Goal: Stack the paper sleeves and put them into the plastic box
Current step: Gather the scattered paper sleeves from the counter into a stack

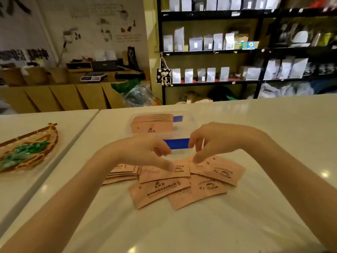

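Several flat pink paper sleeves (160, 190) with dark print lie scattered on the white counter in front of me. A small pile of sleeves (122, 173) sits to their left. A clear plastic box (187, 123) with blue clips stands just behind, with a neat stack of sleeves (152, 123) in its left half. My left hand (144, 152) hovers over the loose sleeves, one fingertip pressing on a sleeve (164, 172). My right hand (217, 139) touches the edge of another sleeve (217, 169) with a fingertip. Neither hand grips anything.
A woven basket (27, 148) with green wrapped items rests on the neighbouring counter at the left. A seam (73, 143) separates the two counters. Black shelves (237, 52) with bags stand behind the counter.
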